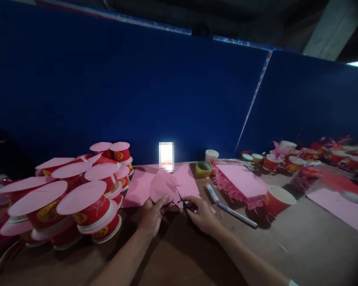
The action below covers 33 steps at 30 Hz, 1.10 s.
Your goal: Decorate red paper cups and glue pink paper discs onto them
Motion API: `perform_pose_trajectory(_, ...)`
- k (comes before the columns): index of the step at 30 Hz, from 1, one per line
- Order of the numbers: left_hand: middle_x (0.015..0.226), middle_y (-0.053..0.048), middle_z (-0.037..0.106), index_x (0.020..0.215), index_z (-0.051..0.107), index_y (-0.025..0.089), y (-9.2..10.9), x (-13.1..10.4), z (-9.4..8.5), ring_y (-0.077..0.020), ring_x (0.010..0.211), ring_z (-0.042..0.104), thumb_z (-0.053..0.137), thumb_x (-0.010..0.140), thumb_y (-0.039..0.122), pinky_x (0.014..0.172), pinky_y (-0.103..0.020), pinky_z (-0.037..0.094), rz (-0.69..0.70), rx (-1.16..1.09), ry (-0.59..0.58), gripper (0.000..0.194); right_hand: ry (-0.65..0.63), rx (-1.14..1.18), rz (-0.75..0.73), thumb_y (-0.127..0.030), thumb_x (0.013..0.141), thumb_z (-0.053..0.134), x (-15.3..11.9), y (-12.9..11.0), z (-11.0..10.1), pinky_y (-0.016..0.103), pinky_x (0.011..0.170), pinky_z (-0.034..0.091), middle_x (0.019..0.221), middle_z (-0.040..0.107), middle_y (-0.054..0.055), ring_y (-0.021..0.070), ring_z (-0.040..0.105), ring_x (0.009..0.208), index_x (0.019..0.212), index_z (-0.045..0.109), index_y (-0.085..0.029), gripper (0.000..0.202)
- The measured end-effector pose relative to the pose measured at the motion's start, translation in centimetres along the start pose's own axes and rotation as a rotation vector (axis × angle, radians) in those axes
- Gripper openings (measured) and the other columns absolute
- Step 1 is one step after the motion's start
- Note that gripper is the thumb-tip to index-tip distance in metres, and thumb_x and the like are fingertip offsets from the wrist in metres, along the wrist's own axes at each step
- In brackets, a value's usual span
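My left hand [153, 214] pinches the lower edge of a round piece of pink paper [161, 187], thumb on top, holding it upright over the table. Dark-handled scissors [184, 204] are gripped in my right hand [201, 212]. Their blades point up and left, at the right edge of the pink paper; whether they are cutting into it I cannot tell. Flat pink sheets [137, 186] lie behind and beneath my hands.
Stacked red paper cups [95, 214] topped with pink discs crowd the left. To the right are a roll of tape [203, 169], a glue stick [211, 192], a pen-like tube [238, 215], a pink paper stack [241, 180] and a red cup [279, 200]. A blue partition [137, 87] stands behind.
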<state>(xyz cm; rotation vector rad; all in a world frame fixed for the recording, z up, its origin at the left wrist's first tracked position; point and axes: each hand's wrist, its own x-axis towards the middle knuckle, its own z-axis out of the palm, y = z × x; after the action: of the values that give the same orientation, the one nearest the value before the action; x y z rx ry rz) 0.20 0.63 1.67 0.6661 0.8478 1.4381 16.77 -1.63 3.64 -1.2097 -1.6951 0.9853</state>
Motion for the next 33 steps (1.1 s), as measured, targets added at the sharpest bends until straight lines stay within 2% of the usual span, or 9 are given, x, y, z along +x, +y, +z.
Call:
perform_pose_trajectory(7, 0.076, -0.006, 0.070, 0.089, 0.059, 0.011, 0.3, -0.3, 0.4, -0.0219, 0.075, 0.068, 0.077, 0.060, 0.024, 0.058, -0.029, 0.056, -0.043, 0.036, -0.003, 0.036, -0.017, 0.085, -0.010, -0.029, 0.075, 0.064, 0.2, 0.7, 0.3, 0.020, 0.055, 0.041, 0.074, 0.065, 0.002, 0.0134, 0.057, 0.065, 0.101, 0.064, -0.016, 0.029)
perform_pose_trajectory(12, 0.075, -0.005, 0.070, 0.083, 0.060, 0.011, 0.2, -0.3, 0.4, -0.0188, 0.070, 0.068, 0.078, 0.058, 0.024, 0.064, -0.030, 0.056, -0.019, -0.007, -0.006, 0.033, -0.044, 0.182, 0.047, -0.032, 0.074, 0.066, 0.3, 1.3, 0.7, 0.020, 0.051, 0.039, 0.070, 0.062, 0.000, 0.0114, 0.054, 0.060, 0.102, 0.063, -0.016, 0.033)
perform_pose_trajectory(18, 0.067, -0.004, 0.069, 0.072, 0.059, 0.011, -0.3, -0.1, 0.2, -0.0165, 0.062, 0.066, 0.079, 0.055, 0.023, 0.063, -0.029, 0.056, -0.022, -0.016, 0.037, 0.029, -0.050, 0.239, 0.081, -0.036, 0.072, 0.068, 0.2, 1.6, 1.0, 0.020, 0.050, 0.039, 0.068, 0.061, 0.000, 0.0103, 0.052, 0.057, 0.103, 0.062, -0.015, 0.038)
perform_pose_trajectory(26, 0.065, -0.005, 0.069, 0.076, 0.060, 0.011, 0.0, -0.4, 0.6, -0.0181, 0.059, 0.066, 0.078, 0.057, 0.026, 0.062, -0.032, 0.057, -0.056, 0.035, -0.002, 0.030, -0.038, 0.322, 0.112, -0.034, 0.069, 0.070, 0.3, 1.7, 1.1, 0.019, 0.048, 0.037, 0.068, 0.060, 0.000, 0.0096, 0.051, 0.055, 0.103, 0.061, -0.015, 0.041)
perform_pose_trajectory(33, 0.076, -0.010, 0.072, 0.087, 0.064, 0.008, -0.1, -0.6, 0.7, -0.0209, 0.066, 0.068, 0.078, 0.057, 0.029, 0.070, -0.036, 0.055, -0.023, 0.100, -0.067, 0.039, 0.023, 0.296, 0.096, -0.033, 0.069, 0.070, 0.5, 1.7, 1.0, 0.020, 0.051, 0.041, 0.067, 0.061, 0.000, 0.0114, 0.054, 0.058, 0.104, 0.062, -0.015, 0.040)
